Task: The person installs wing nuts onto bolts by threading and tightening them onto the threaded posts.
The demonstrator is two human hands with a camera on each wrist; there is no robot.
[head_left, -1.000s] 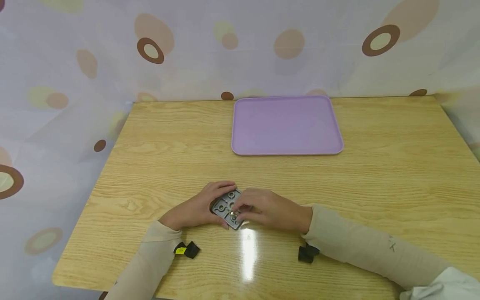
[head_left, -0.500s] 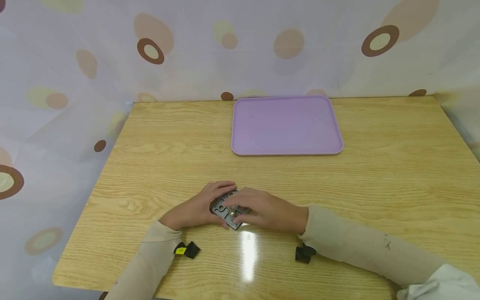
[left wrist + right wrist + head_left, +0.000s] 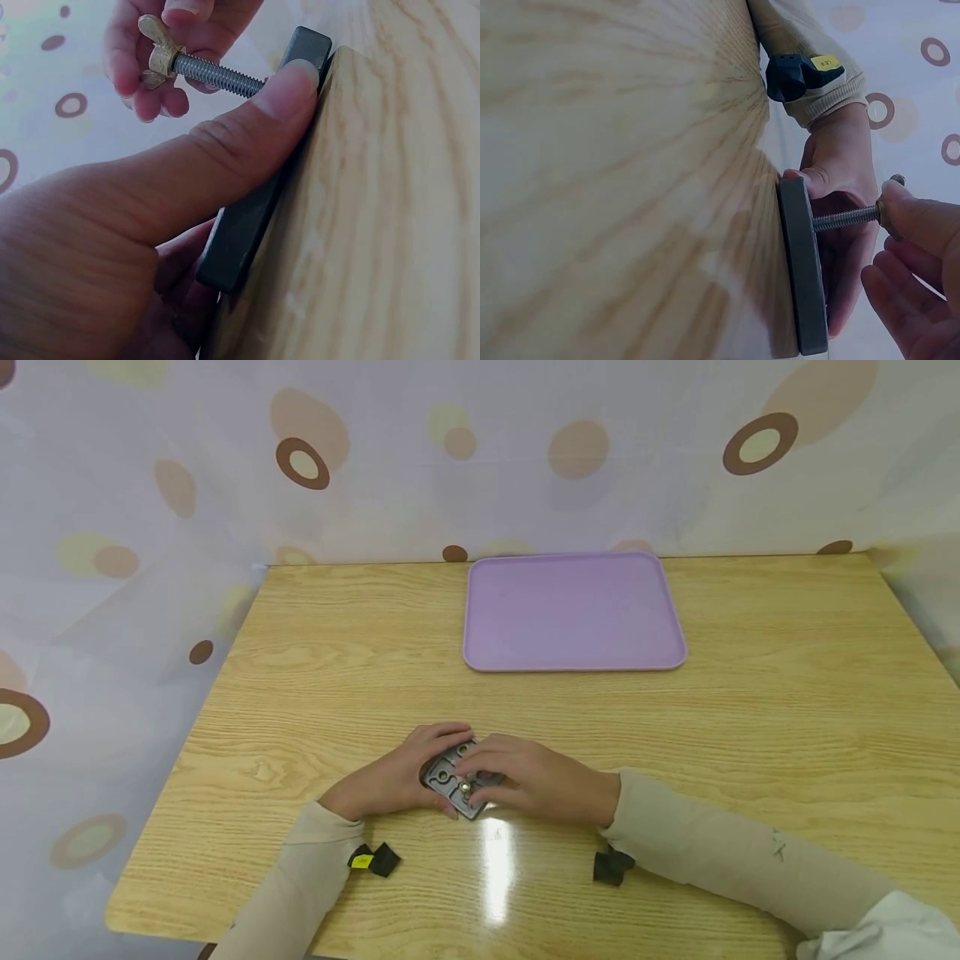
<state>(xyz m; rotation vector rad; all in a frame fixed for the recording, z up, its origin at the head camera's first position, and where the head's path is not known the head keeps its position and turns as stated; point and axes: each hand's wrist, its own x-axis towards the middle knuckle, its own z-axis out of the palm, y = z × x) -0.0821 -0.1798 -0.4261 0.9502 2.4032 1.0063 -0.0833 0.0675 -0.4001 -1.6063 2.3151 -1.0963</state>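
A grey, roughly square metal plate (image 3: 454, 792) with round recesses and ribs lies on the table. From it rises a threaded stud (image 3: 219, 76), with a brass-coloured wing nut (image 3: 161, 56) near its outer end. My left hand (image 3: 408, 770) grips the plate by its edges, thumb on the near side and fingers on the far side. In the right wrist view, the thumb of my right hand (image 3: 525, 777) overlaps the wing nut. Its other fingers curl around the nut, as the left wrist view shows.
A purple tray (image 3: 573, 614) lies at the back of the wood-grain table (image 3: 337, 643). Patterned cloth (image 3: 510, 452) hangs behind it. Black wrist-worn devices with straps hang at both cuffs, close above the tabletop.
My right fingers first held the wing nut closely, then spread leftward over the plate, and now have drawn back slightly around the nut. The left hand and plate stay put.
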